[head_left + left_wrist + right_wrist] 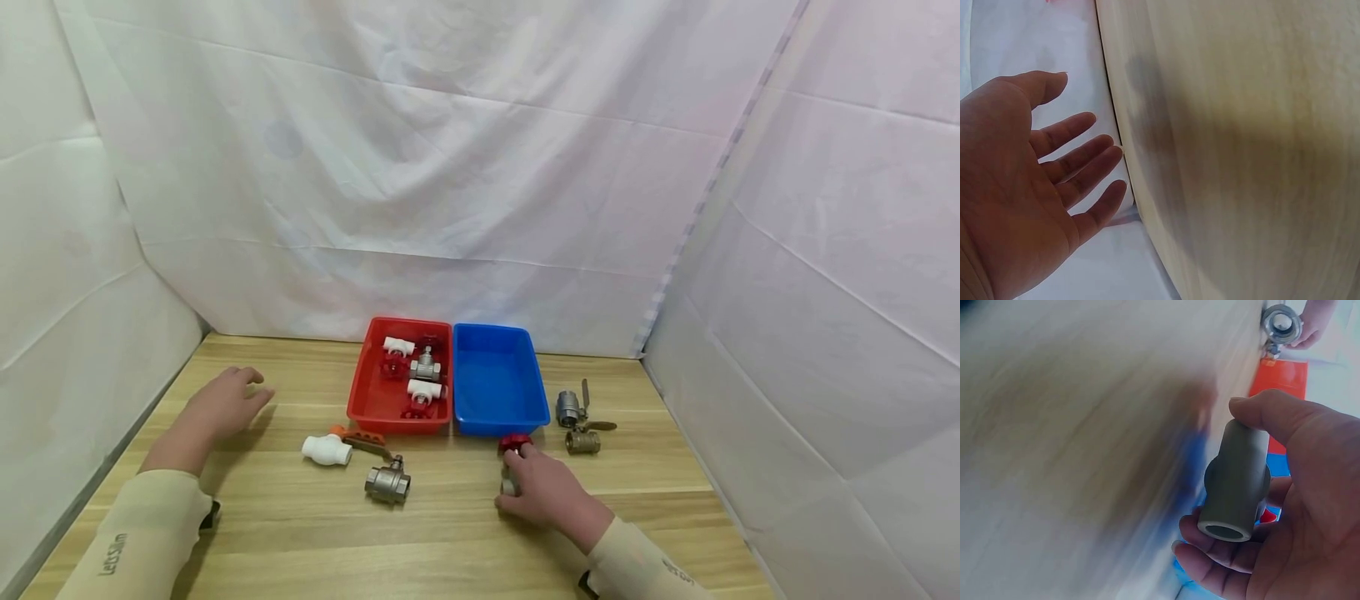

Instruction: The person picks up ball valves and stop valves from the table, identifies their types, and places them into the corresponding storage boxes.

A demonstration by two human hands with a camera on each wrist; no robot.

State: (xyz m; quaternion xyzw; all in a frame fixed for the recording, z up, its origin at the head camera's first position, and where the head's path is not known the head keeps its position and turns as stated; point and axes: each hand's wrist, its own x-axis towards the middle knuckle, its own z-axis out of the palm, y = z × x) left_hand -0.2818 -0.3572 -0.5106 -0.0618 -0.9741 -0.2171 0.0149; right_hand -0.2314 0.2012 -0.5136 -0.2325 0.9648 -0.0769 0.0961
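Note:
My right hand grips a grey plastic valve with a red handwheel, in front of the blue tray. In the right wrist view, thumb and fingers curl round its pipe-like body. At the left of the table my left hand is held with loosely spread fingers, nothing in it. Nearest to that hand is a white ball valve with an orange lever. A metal ball valve with a long lever lies beside it.
The red tray holds several valves with red handwheels, some white, one metal. It stands against the left side of the blue tray. Right of the trays lie a steel lever valve and a brass lever valve. White cloth hangs behind the table.

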